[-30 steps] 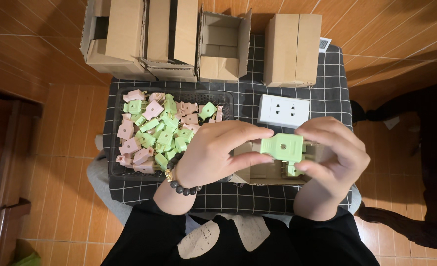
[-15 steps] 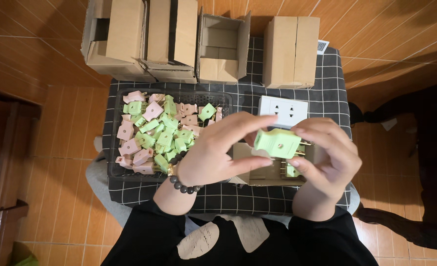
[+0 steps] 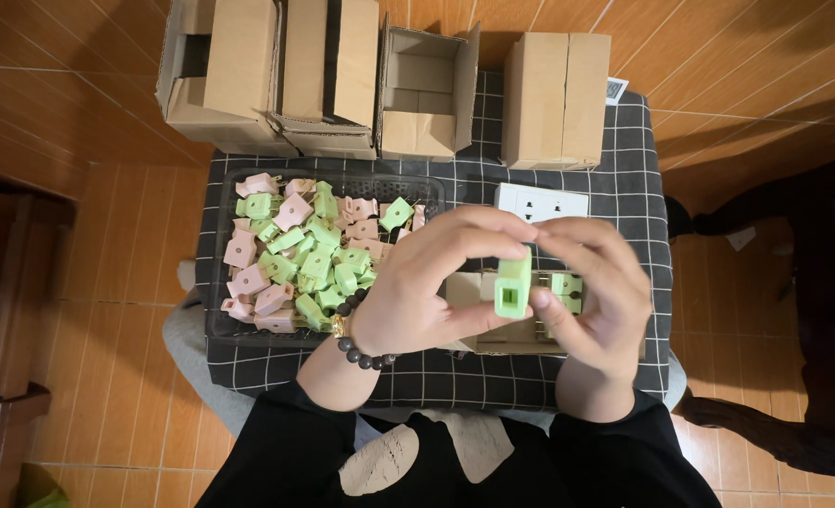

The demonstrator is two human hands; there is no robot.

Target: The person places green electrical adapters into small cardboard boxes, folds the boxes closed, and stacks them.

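head view, looking straight down: a person in a black top holds a small green plastic piece [image 3: 512, 285] upright between both hands above a bench [image 3: 624, 141] draped in a dark checked cloth. the left hand [image 3: 427, 287], a dark bead bracelet [image 3: 361, 350] at its wrist, has its grip clamped on the piece, thumb below and fingers arched over the top. the right hand [image 3: 596, 301] closes on the same piece from the other side, fingertips meeting the left hand's just above it. beneath the hands, partly hidden, lies a shallow open cardboard box [image 3: 512, 337] with a few green pieces [image 3: 566, 285] in it. to the left, a black tray [image 3: 218, 325] is heaped with pink and green plastic pieces [image 3: 305, 254] of the same kind. just beyond the fingers a white wall socket plate [image 3: 542, 201] lies flat on the cloth. along the far edge of the bench stands a row of cardboard cartons: a wide one with flaps folded out [image 3: 239, 75], an open one showing smaller boxes inside [image 3: 427, 89], and a closed one [image 3: 557, 99] to the right. the floor [image 3: 88, 235] around is orange-brown tile
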